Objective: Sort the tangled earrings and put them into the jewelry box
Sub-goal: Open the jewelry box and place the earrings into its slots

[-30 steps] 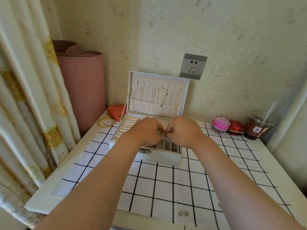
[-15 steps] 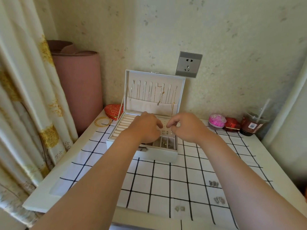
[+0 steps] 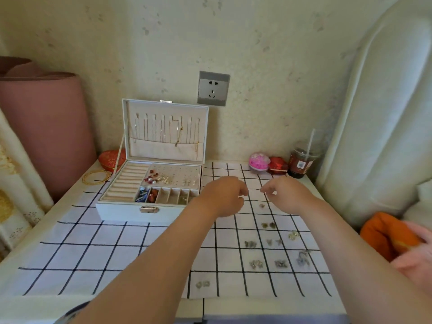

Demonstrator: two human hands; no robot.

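Head view shows left hand (image 3: 223,197) and right hand (image 3: 284,194) loosely curled, neither grip visibly pinching anything; hovering sleeves could scatter small earrings (image 3: 268,225) off the surface (image 3: 70,249).

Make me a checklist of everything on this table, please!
Surface: white checked cloth over a white table.
Job's things: jewelry box open, lid upright; earrings scattered on the cloth right of it.
Clutter: gold bangles, red heart box, pink ball, iced drink cup.
Hands: left hand and right hand hover above the cloth, fingers curled; holding anything, cannot tell.
Cables: nothing seen.
Surroundings: wall socket, pink roll, curtain.
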